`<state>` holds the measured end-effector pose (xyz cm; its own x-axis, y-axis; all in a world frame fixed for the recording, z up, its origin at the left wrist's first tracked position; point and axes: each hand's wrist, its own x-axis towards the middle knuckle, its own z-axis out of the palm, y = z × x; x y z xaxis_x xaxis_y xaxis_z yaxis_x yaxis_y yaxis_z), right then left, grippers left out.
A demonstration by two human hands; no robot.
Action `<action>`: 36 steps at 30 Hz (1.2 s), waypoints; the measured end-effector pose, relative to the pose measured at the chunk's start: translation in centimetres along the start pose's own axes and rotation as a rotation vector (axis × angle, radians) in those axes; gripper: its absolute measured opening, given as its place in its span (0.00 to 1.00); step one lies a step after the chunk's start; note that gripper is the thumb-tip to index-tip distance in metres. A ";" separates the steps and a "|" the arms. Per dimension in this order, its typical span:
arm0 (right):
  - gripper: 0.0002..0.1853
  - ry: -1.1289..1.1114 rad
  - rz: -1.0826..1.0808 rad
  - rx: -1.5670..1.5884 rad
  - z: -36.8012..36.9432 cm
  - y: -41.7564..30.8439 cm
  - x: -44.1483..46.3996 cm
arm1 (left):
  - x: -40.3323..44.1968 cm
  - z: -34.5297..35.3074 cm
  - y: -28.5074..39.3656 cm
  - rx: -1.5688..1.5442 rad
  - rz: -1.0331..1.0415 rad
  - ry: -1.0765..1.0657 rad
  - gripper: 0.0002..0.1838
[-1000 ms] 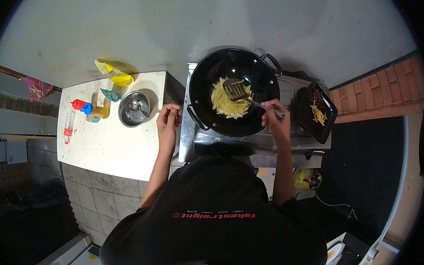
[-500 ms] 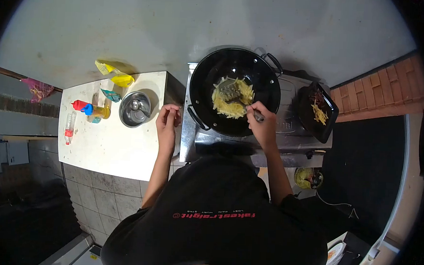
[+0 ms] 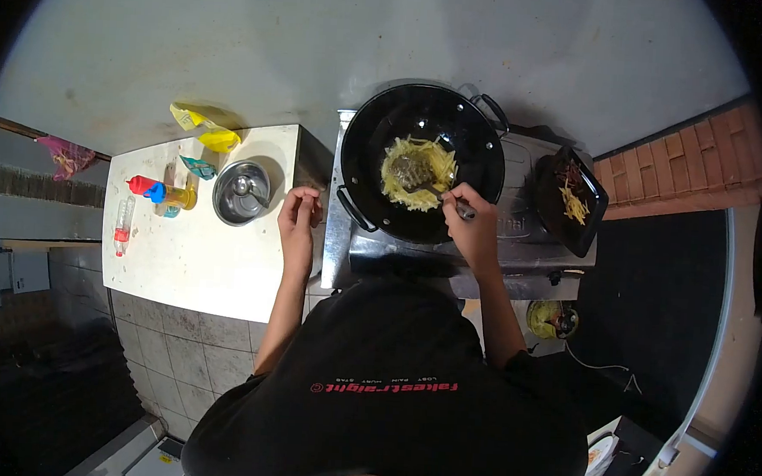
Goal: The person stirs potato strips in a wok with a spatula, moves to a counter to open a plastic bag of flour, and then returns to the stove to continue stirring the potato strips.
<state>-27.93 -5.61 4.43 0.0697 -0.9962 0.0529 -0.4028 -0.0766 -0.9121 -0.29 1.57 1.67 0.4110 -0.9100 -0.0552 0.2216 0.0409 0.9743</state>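
In the head view, my right hand (image 3: pixel 471 225) is closed round the handle of a spatula (image 3: pixel 415 171) whose head looks slotted. The spatula's head rests among pale yellow strips (image 3: pixel 437 162), which look like cut potato, in the bottom of a black two-handled wok (image 3: pixel 476 144). The wok sits on a steel gas stove (image 3: pixel 522 181). My left hand (image 3: pixel 299 215) hovers left of the wok, near its lower handle, apart from it. Its fingers are loosely curled, with nothing visible in them.
Left stands a white table (image 3: pixel 233 273) with a metal bowl (image 3: pixel 242 194) holding a ladle, a yellow packet (image 3: pixel 206 128), a red-capped bottle (image 3: pixel 142 184) and a clear bottle (image 3: pixel 123 224). At the stove's right lies a black tray (image 3: pixel 579 201) with fried strips. A wall rises behind.
The spatula's head has shifted slightly within the wok, and the strips around it lie a little differently. My left hand stays in nearly the same place.
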 end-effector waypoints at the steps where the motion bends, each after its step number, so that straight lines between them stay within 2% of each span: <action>1: 0.05 0.000 0.000 0.000 -0.1 -0.2 0.0 | 0.0 0.0 0.0 0.005 -0.001 0.003 0.07; 3: 0.05 -0.081 0.151 0.036 -0.4 -1.0 -0.1 | -0.1 0.1 0.0 0.010 -0.005 0.003 0.07; 4: 0.05 -0.079 0.152 0.035 -0.4 -0.6 0.0 | -0.1 0.1 0.0 0.004 -0.007 0.003 0.07; 6: 0.06 -0.007 0.006 0.037 -0.2 0.3 0.3 | -0.1 0.1 0.1 -0.002 -0.008 0.003 0.07; 10: 0.06 0.014 -0.037 -0.010 -0.4 -0.3 0.1 | -0.1 0.0 0.1 0.009 -0.007 -0.002 0.07; 12: 0.03 -0.017 -0.180 -0.122 -0.9 -0.7 0.0 | -0.1 -0.1 0.0 -0.004 -0.005 -0.007 0.07; 13: 0.03 -0.018 -0.180 -0.122 -1.1 -0.9 0.0 | -0.2 -0.1 0.0 -0.001 -0.006 -0.002 0.07; 15: 0.04 0.012 -0.345 -0.107 -1.4 -1.4 -0.1 | -0.3 -0.2 0.1 0.001 -0.007 0.004 0.07; 19: 0.04 -0.009 -0.409 -0.129 -3.0 -2.5 0.1 | -0.3 0.0 0.2 -0.004 -0.016 0.003 0.07; 22: 0.04 -0.069 -0.359 -0.275 -4.2 -2.7 0.2 | -0.2 0.1 0.2 -0.010 -0.011 -0.004 0.07; 25: 0.04 -0.045 -0.353 -0.227 -4.2 -1.8 0.4 | -0.2 0.2 0.2 -0.012 0.001 -0.015 0.07; 28: 0.05 0.030 -0.235 -0.138 -3.4 0.1 0.6 | -0.2 0.2 0.3 -0.005 0.003 -0.016 0.07; 30: 0.05 0.040 0.084 0.107 -2.6 1.6 0.8 | -0.3 0.2 0.3 -0.001 0.001 -0.015 0.07; 33: 0.05 0.037 0.091 0.213 -1.4 2.2 0.7 | -0.4 0.1 0.4 0.009 0.008 -0.003 0.07; 36: 0.06 0.021 0.053 0.178 -0.8 2.9 0.8 | -0.5 0.0 0.4 0.005 0.003 -0.001 0.07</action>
<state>-29.78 -6.71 2.17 0.0326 -0.9994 0.0098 -0.2372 -0.0173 -0.9713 -0.43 2.01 2.05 0.4107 -0.9103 -0.0525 0.2161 0.0412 0.9755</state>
